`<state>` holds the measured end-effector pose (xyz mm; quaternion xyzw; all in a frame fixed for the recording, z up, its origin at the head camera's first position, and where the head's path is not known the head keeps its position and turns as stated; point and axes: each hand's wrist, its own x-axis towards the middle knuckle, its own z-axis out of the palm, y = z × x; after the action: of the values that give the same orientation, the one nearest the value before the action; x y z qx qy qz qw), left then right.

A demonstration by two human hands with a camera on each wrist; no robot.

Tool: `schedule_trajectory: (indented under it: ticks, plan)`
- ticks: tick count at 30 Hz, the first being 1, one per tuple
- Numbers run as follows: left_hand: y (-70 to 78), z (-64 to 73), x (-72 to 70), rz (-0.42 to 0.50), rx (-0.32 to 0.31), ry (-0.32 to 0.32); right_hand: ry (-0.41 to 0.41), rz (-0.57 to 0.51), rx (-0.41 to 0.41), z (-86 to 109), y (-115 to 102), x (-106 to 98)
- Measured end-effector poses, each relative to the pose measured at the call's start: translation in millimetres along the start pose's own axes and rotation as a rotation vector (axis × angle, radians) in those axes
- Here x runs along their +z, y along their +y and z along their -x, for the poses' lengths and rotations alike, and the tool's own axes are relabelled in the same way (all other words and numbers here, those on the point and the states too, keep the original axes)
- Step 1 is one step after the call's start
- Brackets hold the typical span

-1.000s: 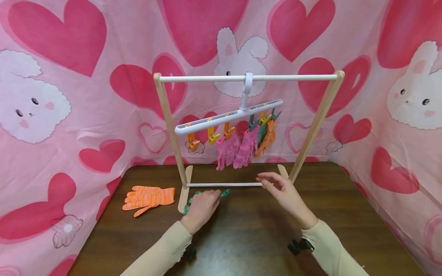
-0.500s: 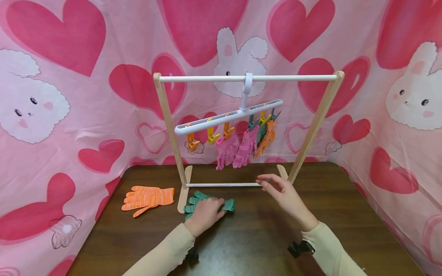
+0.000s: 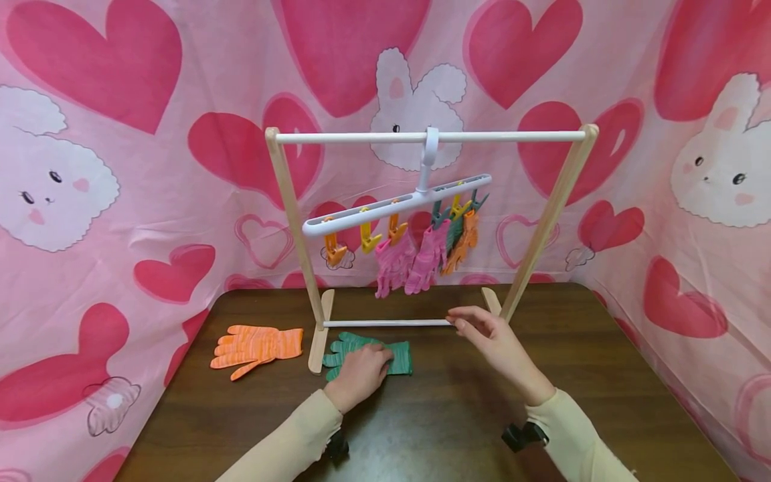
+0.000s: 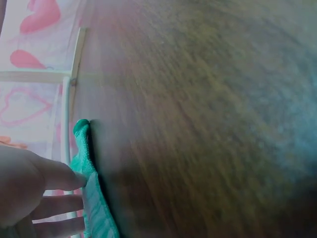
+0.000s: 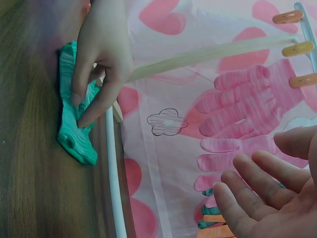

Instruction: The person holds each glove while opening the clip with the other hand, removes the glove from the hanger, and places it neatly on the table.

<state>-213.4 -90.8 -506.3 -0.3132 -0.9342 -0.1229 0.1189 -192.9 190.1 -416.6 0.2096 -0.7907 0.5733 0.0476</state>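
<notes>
A green knitted glove lies on the table by the left foot of the rack, fingers pointing left. My left hand covers part of it, fingertips resting on the fabric; in the right wrist view the thumb and a finger touch it a little apart. My right hand is held up near the rack's lower bar, fingers relaxed and nothing in them. Left of the rack an orange glove lies flat. Pink gloves hang from the clips above.
A wooden rack with a white top bar stands at the back of the table. From it hangs a white clip hanger, tilted up to the right. An orange clip and a yellow clip on its left hold nothing.
The green glove has come slightly toward me and now lies flatter and more spread out, with my left hand following it. My right hand has stayed in place.
</notes>
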Motion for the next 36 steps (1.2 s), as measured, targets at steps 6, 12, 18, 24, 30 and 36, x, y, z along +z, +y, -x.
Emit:
schedule_trajectory:
  ticks: [6,12,18,24,30,36]
  plan:
    - [-1.1,-1.4,2.6,0.001,0.004,-0.007,-0.008,0.003,-0.004,1.2,2.1,0.0]
    - [-2.4,-2.4,3.8,0.008,-0.009,-0.006,-0.012,0.012,0.015,2.4,4.3,0.5]
    - [-2.1,-2.9,3.2,0.009,-0.009,-0.010,-0.017,0.018,0.013,2.6,5.1,0.6]
    - [-1.7,-2.1,2.2,-0.003,0.000,-0.013,-0.032,0.024,0.015,0.5,5.5,-0.9]
    - [-0.6,-2.9,-3.0,0.017,-0.002,0.010,-0.034,0.038,0.014,-1.3,1.3,-2.0]
    - [0.3,-7.3,-15.4,0.120,-0.059,0.112,-0.029,0.063,0.016,-2.3,-5.7,-3.1]
